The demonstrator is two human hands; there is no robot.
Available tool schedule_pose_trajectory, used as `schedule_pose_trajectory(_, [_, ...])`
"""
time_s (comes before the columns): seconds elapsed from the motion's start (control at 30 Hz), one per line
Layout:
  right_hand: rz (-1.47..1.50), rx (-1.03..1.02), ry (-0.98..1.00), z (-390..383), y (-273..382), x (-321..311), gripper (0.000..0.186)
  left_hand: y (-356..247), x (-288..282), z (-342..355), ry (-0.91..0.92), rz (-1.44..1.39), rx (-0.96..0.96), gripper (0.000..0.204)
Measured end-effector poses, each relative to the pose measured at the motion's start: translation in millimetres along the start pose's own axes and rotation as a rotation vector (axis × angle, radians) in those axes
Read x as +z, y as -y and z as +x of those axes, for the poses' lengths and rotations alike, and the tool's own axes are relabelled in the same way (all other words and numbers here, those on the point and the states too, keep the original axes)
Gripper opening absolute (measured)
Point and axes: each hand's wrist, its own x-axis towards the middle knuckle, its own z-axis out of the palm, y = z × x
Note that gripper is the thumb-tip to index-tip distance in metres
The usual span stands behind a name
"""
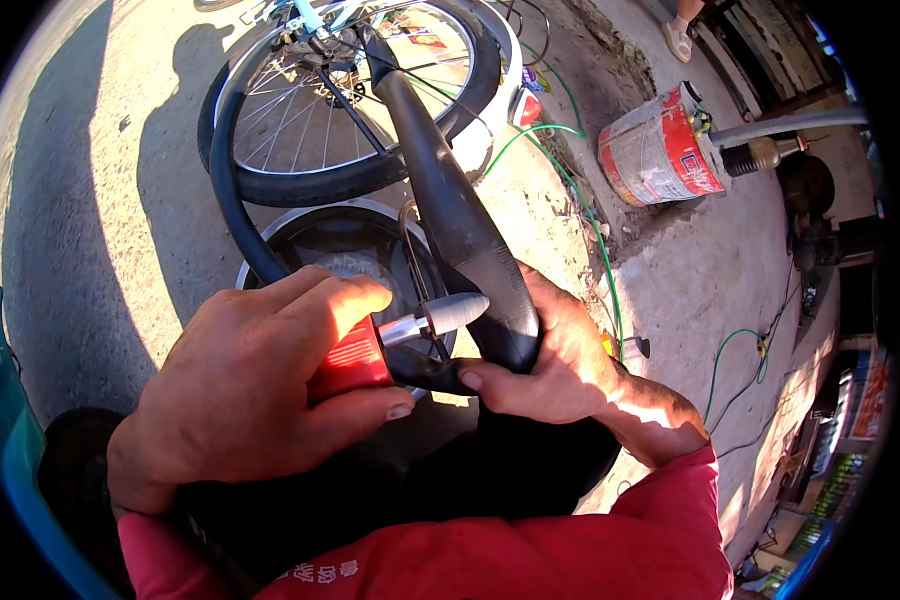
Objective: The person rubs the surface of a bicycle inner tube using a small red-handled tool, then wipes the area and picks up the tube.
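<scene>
My left hand (235, 390) is wrapped round a red handheld grinder (355, 365), thumb below and fingers above. Its metal shaft carries a grey, bullet-shaped grinding bit (457, 312) that points right. I cannot tell whether the bit touches the rubber behind it. A black inner tube (440, 180) hangs across the middle, swollen in its upper stretch and folded at the lower end. There my right hand (565, 370) grips it, thumb in front and the other fingers hidden behind. The tube's far part runs up to a bicycle wheel (300, 190) and loops back down on the left.
Under the tube sits a round, silver-rimmed basin (255, 270). A red-and-white bucket (660, 150) stands at the right, a grey pipe beside it. A green cord (605, 245) snakes over the ground. At upper right a person's shoe (678, 42) shows. Teal material (5, 400) borders the left.
</scene>
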Motion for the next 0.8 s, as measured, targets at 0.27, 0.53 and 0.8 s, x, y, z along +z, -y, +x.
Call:
schedule_pose_trajectory(0.27, [-0.055,-0.004,0.008,-0.5,7.4,-1.9,0.081,0.9,2.3,1.8,0.018,0.023,-0.005,0.062])
schedule_pose_trajectory(0.53, [-0.106,-0.029,-0.004,-0.3,1.9,-0.2,0.081,2.6,3.0,1.8,-0.044,0.006,-0.024,0.062])
schedule_pose_trajectory(0.8, [-0.110,0.015,-0.015,-1.6,3.5,0.3,0.083,3.2,5.1,1.0,-0.054,0.016,0.015,0.063])
